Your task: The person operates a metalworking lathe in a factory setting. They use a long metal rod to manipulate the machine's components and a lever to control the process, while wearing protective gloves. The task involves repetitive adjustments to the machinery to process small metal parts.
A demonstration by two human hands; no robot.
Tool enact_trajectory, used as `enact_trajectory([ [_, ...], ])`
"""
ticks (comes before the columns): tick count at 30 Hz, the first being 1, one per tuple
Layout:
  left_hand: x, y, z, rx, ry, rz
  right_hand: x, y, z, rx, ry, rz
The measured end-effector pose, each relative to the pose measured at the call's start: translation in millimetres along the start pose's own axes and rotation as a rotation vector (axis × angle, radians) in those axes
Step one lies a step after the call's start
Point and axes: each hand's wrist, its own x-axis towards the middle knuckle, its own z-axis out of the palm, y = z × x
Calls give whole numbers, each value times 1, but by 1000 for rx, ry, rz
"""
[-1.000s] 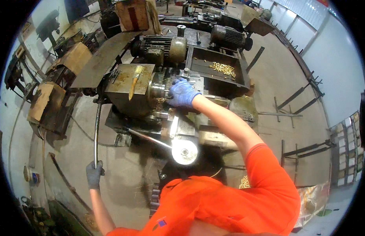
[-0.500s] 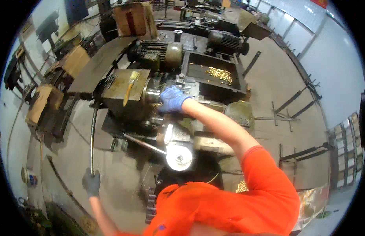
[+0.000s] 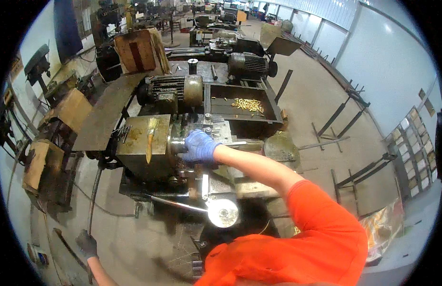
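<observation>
The left hand in a dark grey fabric glove (image 3: 86,244) is hanging low and out to the side, its fingers curling closed, with the bare left forearm (image 3: 101,273) slanting in behind it. The right hand in a blue fabric glove (image 3: 200,146) is reaching forward, fingertips partly hidden; the bare right forearm (image 3: 252,166) is sloping back toward a short orange sleeve (image 3: 321,207).

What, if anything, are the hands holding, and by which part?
The left hand grips the long metal lever by its lower part. The right hand is at the machine's spindle; whether it holds anything cannot be told.
</observation>
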Motion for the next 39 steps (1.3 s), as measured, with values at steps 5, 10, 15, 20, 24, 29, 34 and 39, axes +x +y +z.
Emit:
enact_trajectory([
  [5,27,44,-62,-47,-91,8,1,12,17,68,108,47],
  [10,12,48,-36,34,119,116,0,8,11,47,76,31],
  [15,32,1,-15,57,176,183,-7,-1,9,41,115,19],
  [20,45,18,-21,105,21,57,-4,10,14,84,104,37],
  [24,29,70,-41,48,103,-333,-7,7,13,100,116,59],
  [29,19,77,-51,-84,131,-318,-7,6,12,97,162,68],
  [34,16,91,-53,-24,186,-380,-10,6,10,100,117,75],
  [39,-3,117,-51,171,321,-346,-13,6,9,70,115,89],
])
